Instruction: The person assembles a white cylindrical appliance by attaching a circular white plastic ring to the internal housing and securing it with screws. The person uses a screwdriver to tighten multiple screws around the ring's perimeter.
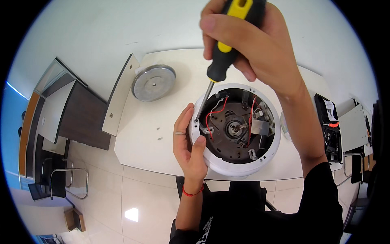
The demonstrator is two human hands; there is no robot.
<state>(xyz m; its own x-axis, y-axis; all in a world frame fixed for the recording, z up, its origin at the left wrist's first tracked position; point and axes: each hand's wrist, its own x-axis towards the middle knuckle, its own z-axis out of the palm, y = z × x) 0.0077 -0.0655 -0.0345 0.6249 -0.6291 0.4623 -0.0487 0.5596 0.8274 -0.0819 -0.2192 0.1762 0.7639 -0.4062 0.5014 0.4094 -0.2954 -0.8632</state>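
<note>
A round white appliance housing (274,152) lies open side up on the table, with red wires, a metal box and a central hub inside. My left hand (191,144) grips its left rim, thumb on top and fingers around the outer wall. Above it, my right hand (256,44) is wrapped around the handle of a black and yellow screwdriver (224,55). The screwdriver's shaft slants down to the rim, its tip at a screw hole (196,120) just beside my left fingers. Whether a screw sits under the tip is too small to tell.
The white table (138,142) carries a round metal plate (154,82) at the back left and small screws (159,138) left of the housing. A black tool case (333,138) lies open at the right edge. A panel (120,95) stands along the left edge.
</note>
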